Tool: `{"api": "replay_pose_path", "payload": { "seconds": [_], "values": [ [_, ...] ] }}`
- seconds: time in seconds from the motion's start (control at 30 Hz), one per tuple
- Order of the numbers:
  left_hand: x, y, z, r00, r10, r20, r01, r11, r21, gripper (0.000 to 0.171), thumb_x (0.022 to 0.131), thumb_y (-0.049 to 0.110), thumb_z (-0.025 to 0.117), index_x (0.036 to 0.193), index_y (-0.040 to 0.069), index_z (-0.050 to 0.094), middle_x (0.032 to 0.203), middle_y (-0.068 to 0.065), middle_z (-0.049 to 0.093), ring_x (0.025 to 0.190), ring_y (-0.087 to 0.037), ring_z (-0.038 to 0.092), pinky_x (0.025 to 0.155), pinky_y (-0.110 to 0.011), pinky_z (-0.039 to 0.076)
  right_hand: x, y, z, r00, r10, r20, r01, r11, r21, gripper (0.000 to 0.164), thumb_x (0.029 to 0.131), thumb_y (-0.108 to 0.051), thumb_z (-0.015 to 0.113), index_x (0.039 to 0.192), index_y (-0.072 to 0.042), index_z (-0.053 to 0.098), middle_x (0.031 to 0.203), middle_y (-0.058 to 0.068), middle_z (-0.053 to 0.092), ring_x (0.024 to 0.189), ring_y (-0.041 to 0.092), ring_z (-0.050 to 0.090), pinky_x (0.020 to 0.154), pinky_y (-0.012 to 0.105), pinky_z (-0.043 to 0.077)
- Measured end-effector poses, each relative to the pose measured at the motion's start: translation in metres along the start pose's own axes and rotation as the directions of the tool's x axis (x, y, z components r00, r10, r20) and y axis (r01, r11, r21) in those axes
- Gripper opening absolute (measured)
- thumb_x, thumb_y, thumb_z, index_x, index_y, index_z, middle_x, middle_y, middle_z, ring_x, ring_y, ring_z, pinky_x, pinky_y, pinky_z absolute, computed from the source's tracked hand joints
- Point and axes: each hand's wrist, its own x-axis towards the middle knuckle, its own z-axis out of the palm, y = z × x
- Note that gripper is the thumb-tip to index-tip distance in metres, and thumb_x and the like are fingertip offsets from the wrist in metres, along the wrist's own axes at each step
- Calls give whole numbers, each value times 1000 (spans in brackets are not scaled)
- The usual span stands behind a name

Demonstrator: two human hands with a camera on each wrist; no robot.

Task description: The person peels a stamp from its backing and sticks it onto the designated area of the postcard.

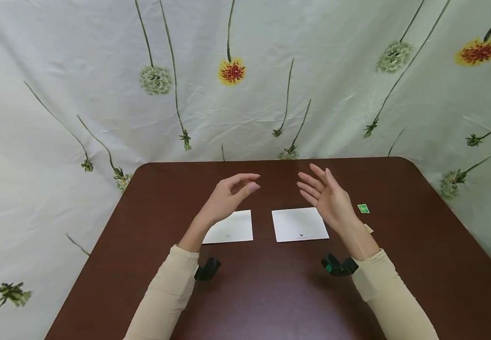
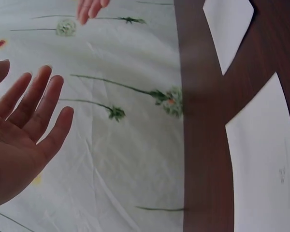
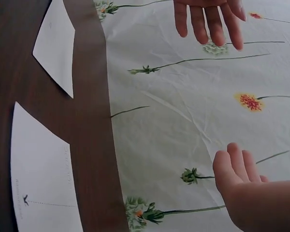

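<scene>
Both hands are raised above the table with nothing in them. In the head view my left hand [image 1: 227,197] is over the left white card [image 1: 233,229], its fingers gently bent and the thumb apart from them. That hand hides the card's upper left part. My right hand [image 1: 332,200] is held up beside the upper right corner of the other white card [image 1: 299,225], palm turned inward and fingers spread. Small print and a dark bird-like mark show on this right card [image 3: 43,183] in the right wrist view.
To the right of my right hand lies a small green stamp-like piece [image 1: 363,208]. A pale one [image 1: 368,228] is partly hidden behind the right wrist. The brown table [image 1: 245,293] ends at a flower-printed white cloth [image 1: 245,113]. Black bands [image 1: 208,269] are on both wrists.
</scene>
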Motion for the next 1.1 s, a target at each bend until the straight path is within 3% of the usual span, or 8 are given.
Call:
{"api": "replay_pose_path", "payload": {
  "seconds": [0.13,0.27,0.37,0.47,0.63,0.83,0.97,1.1],
  "values": [
    [-7,3,11,1000,14,20,-12,994,-113,31,99,20,55,128,9,58,108,-10,66,107,-23,62,93,-40,46,-16,5,-14,996,38,76,-52,980,190,58,104,-42,31,152,-13,16,140,12,43,123,25,49,105,38,34],
    [-13,0,19,998,48,30,-38,962,-271,31,99,16,53,126,2,58,106,-16,65,105,-30,62,95,-37,45,-35,13,-27,986,63,155,-115,930,350,49,105,-39,29,145,-11,35,131,11,55,119,28,53,99,40,41],
    [-20,1,20,997,75,17,-64,934,-350,30,100,13,51,125,-3,57,103,-14,66,103,-34,62,95,-40,45,-48,17,-36,977,73,201,-150,902,405,47,106,-37,27,136,-10,49,128,13,57,113,28,57,97,40,42],
    [-26,3,19,995,96,3,-87,919,-384,28,100,14,51,124,3,59,102,-6,68,101,-28,63,95,-41,44,-59,19,-48,978,72,195,-148,902,406,47,106,-35,25,133,-9,54,128,14,57,112,28,58,97,39,43],
    [-32,9,15,987,160,-8,-142,850,-507,25,101,14,48,121,18,62,99,0,68,98,-22,64,95,-40,44,-74,21,-81,987,69,147,-127,895,428,49,106,-33,21,130,-7,56,130,14,56,117,28,55,98,38,42],
    [-36,15,8,963,268,-24,-226,755,-615,32,102,5,39,121,17,63,98,0,68,96,-20,63,93,-36,44,-90,18,-126,995,65,74,-94,847,523,48,106,-29,24,126,-2,58,127,16,58,117,29,55,100,38,40],
    [-38,21,7,953,303,-35,-257,737,-625,33,101,3,39,121,15,63,97,0,67,96,-19,63,93,-35,44,-99,10,-148,993,106,-56,-65,866,495,42,106,-24,30,117,-2,63,119,15,62,111,28,59,96,37,44],
    [-37,24,8,946,322,-33,-268,724,-635,33,101,2,39,121,13,63,97,-1,67,95,-19,62,92,-35,45,-104,3,-165,961,188,-205,-86,901,425,35,105,-21,35,106,-6,67,110,11,66,102,25,63,91,35,47]
  ]
}}
